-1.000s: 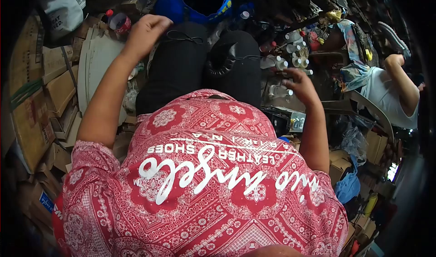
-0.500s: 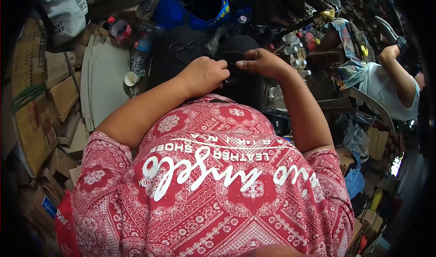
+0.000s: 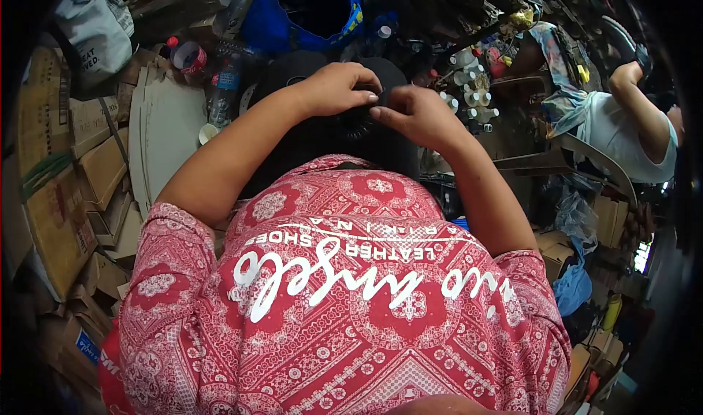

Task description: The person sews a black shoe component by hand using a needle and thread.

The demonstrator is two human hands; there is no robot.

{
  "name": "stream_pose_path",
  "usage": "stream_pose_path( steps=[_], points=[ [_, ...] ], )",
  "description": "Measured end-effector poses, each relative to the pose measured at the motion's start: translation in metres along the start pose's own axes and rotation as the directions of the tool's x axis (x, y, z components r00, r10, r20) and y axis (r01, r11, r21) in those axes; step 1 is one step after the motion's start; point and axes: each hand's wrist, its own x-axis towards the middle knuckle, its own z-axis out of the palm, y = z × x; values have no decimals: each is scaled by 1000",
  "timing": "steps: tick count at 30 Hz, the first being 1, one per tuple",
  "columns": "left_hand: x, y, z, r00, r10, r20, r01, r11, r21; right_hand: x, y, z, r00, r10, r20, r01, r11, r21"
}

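Above the lap, my left hand (image 3: 333,91) has its fingers bent and pinched near the thumb. Close to its right, my right hand (image 3: 419,116) also has thumb and fingertips drawn together. Whatever lies between the fingertips is too small and dark to make out. Under both hands are dark-clothed legs (image 3: 307,140), and a black coiled item (image 3: 354,126) shows just below the fingertips. The hands are near each other, with a small gap between them.
A blue bag (image 3: 293,30) stands open beyond the knees. Plastic bottles (image 3: 226,85) and cardboard (image 3: 165,136) lie at left. Small white-capped bottles (image 3: 469,78) stand at right. Another person (image 3: 633,133) in a light shirt is at far right.
My left hand has moved up and right, and its fingers now face my right hand. My right hand has turned and shifted slightly down. The dark cord seen between them earlier is no longer clear.
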Motion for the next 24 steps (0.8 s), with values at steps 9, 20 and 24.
stream_pose_path(
  steps=[9, 20, 24],
  points=[
    [18, 4, 1, 985, -69, 160, 97, 981, -169, -41, 18, -23, 970, 97, 223, -182, 897, 402],
    [18, -7, -14, 940, -40, 338, 185, 894, -408, -28, 10, -11, 998, -41, 40, 36, 991, 130],
    [21, -7, -15, 929, -74, 361, 217, 901, -374, -22, 11, -11, 999, -35, 13, 34, 998, 56]
  ],
)
